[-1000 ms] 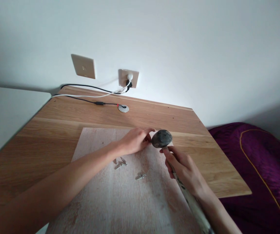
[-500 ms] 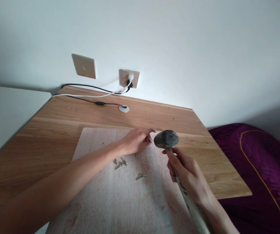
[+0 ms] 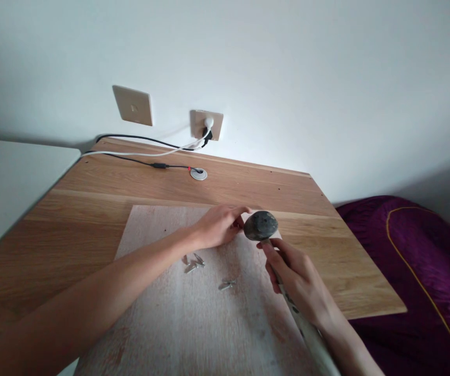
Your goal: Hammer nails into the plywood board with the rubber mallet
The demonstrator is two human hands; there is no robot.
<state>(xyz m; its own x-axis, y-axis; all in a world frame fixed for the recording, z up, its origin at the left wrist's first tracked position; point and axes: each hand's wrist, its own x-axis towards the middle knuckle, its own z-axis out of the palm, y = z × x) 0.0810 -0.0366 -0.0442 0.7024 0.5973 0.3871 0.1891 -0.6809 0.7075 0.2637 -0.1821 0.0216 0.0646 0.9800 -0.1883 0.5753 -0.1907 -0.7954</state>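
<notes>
My right hand [image 3: 297, 277] is wrapped round the handle of a rubber mallet [image 3: 261, 226], high up near its dark head. The mallet head is beside the fingertips of my left hand [image 3: 220, 225], at the far right part of a pale wooden board [image 3: 193, 324]. My left fingers are curled and pinched low over the board, index finger stretched towards the mallet head. What they hold is hidden by the fingers and the mallet. Small silvery metal fasteners [image 3: 194, 263] lie in a loose group near my left wrist, and a few more fasteners [image 3: 227, 285] lie closer to me.
The board rests on a wooden desk [image 3: 307, 193] against a white wall. Black and white cables [image 3: 142, 154] run along the back to a socket [image 3: 215, 125] and a round cable grommet [image 3: 199, 174]. Purple cloth [image 3: 416, 250] lies beyond the desk's right edge.
The mallet head has shifted left, closer to my left fingertips, and turned slightly. My right hand has moved a little left with it. My left hand has stayed in place.
</notes>
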